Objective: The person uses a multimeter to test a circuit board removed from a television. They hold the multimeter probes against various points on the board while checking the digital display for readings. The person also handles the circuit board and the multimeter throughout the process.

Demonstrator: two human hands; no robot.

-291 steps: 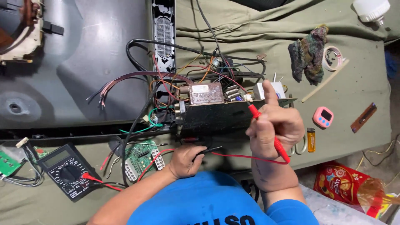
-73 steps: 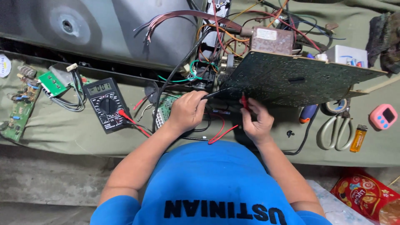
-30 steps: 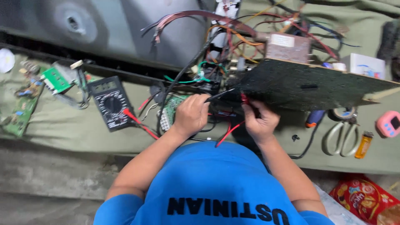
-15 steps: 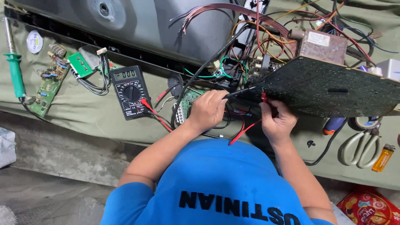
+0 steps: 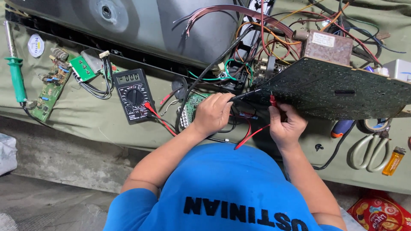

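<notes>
Left hand [image 5: 212, 113] closed around the black probe [image 5: 245, 95], tip laid against the near left edge of the circuit board [image 5: 334, 87]. Right hand [image 5: 286, 124] pinched shut on the red probe [image 5: 273, 101], tip also at the board's near edge, just right of the black one. Board is dark, tilted up with its underside toward the camera, right of centre; a metal box [image 5: 327, 46] and a tangle of wires [image 5: 265, 38] sit behind it. Red lead [image 5: 250, 136] loops down between the two hands and runs left to the multimeter [image 5: 134, 95], which lies face up on the green-cloth bench [image 5: 85, 119], left of the left hand. Small green board [image 5: 191, 108] partly under the left hand. Farther left: a second green board [image 5: 83, 67] with wires, a long narrow board [image 5: 49, 87], and a green-handled soldering iron [image 5: 16, 72] at the far left. Grey housing [image 5: 141, 21] lies across the far side. Right of the right hand, near the bench's edge: scissors [image 5: 367, 149], orange lighter [image 5: 393, 161], tape roll [image 5: 376, 125] partly hidden under the board.
</notes>
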